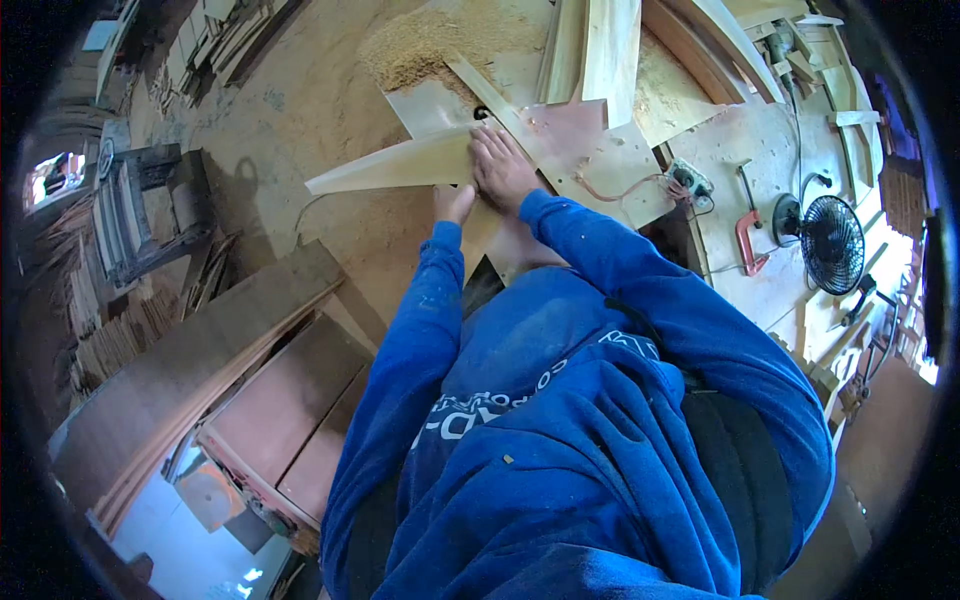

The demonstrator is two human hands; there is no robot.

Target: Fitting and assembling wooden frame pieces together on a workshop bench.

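Note:
A pale, tapering board (395, 168) with a curved edge lies at the front of a metal-topped work table (565, 170), its narrow end reaching out to the left past the tabletop. My right hand (503, 167) lies flat on the board's wide end, fingers stretched forward. Gripping the near edge is my left hand (455, 204), its thumb on top and its fingers hidden beneath. Just beyond my right fingertips sits a small dark round part (481, 113), beside a narrow wooden strip (495, 105) that runs diagonally across the tabletop.
Sawdust (415, 50) is heaped behind the table. Long planks (608, 50) and curved timbers (705, 45) lie at the far right. To the right are a wired switch box (688, 183), a red clamp (748, 240) and a black fan (832, 244). A large cabinet-like piece (285, 400) stands lower left.

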